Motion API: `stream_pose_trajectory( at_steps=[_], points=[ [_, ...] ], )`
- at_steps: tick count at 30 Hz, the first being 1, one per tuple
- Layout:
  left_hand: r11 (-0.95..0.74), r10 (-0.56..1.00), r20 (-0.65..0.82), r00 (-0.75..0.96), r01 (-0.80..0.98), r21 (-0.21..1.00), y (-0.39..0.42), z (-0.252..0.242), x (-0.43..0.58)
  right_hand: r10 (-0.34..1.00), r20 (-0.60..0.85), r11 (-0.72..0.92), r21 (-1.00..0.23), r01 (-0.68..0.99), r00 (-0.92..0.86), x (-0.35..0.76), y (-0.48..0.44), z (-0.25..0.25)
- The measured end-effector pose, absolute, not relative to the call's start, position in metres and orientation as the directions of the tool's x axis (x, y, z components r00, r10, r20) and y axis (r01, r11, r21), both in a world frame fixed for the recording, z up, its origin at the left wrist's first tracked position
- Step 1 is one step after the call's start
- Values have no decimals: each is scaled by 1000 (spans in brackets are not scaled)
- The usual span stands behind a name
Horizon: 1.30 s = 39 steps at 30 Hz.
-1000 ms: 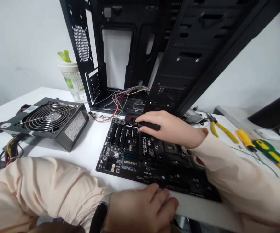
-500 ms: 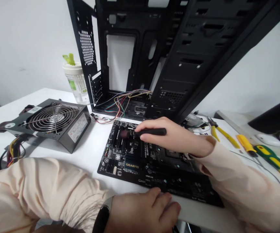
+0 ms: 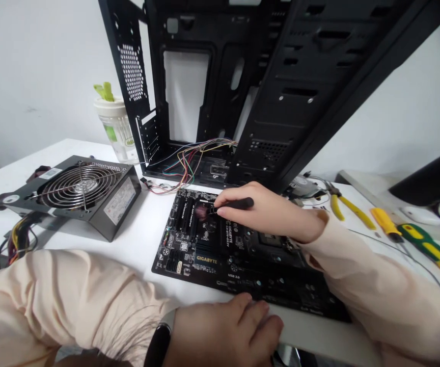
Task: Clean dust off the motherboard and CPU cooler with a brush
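Observation:
A black motherboard (image 3: 212,279) marked GIGABYTE lies flat on the white table. My right hand (image 3: 260,209) grips a small brush (image 3: 242,204) with a black handle, its blurred pinkish bristles over the board's upper left part, beside the long slots. Whether the bristles touch the surface I cannot tell. At the table's front edge rests my left hand (image 3: 223,326), its fingers slightly apart and empty, with the tips close to the board's near edge.
Behind the board stands an open black computer case (image 3: 300,97) with thin coloured wires (image 3: 185,158). A power supply (image 3: 86,188) sits left, near a clear bottle (image 3: 115,130). To the right lie yellow-handled pliers (image 3: 352,209), a yellow screwdriver (image 3: 384,221) and a green-and-yellow one (image 3: 426,244).
The brush and my right hand have shifted slightly; the bristles are a little farther right over the board, and the handle shows less. My left hand stays in place.

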<state>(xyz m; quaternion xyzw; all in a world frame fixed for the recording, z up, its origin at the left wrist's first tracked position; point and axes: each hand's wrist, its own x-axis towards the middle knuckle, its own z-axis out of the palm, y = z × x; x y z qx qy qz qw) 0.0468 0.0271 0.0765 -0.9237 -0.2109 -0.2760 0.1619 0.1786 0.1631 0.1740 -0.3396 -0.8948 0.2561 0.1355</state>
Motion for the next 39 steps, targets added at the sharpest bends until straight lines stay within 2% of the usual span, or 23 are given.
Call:
stream_pose_trajectory(
  at_steps=[5,9,11,14,17,19,21,23,25,29,31,35,39],
  points=[
    [-849,307,609,731,499,-172,27,77,48,691,183,669,-531,521,-700,180,161,178],
    [-854,316,594,740,494,-162,26,76,49,641,64,622,-627,469,-765,179,158,181],
    [-856,308,586,749,487,-172,26,76,49,647,31,605,-629,488,-762,178,158,179],
    [-859,303,579,757,480,-178,27,75,48,693,138,634,-584,507,-708,177,158,175],
    [-868,289,557,779,459,-191,28,77,47,669,263,694,-555,458,-695,176,156,176],
    [-866,279,560,780,457,-204,29,79,47,654,234,682,-595,426,-719,175,154,178],
    [-867,271,559,784,451,-212,29,80,47,640,145,644,-638,423,-755,175,154,178],
    [-870,285,538,793,450,-202,28,79,46,631,108,641,-631,437,-768,174,157,176],
    [-877,298,497,815,440,-195,27,77,46,649,170,671,-587,453,-741,175,162,171],
    [-878,306,474,826,438,-196,27,73,46,618,413,773,-475,420,-669,178,171,163],
    [-878,308,475,824,438,-191,27,73,46,601,430,776,-518,360,-674,178,172,162],
    [-870,314,517,796,459,-179,27,76,47,619,360,676,-697,241,-698,175,167,164],
    [-872,300,546,782,457,-177,27,75,47,751,312,522,-820,234,-582,173,166,167]
  ],
)
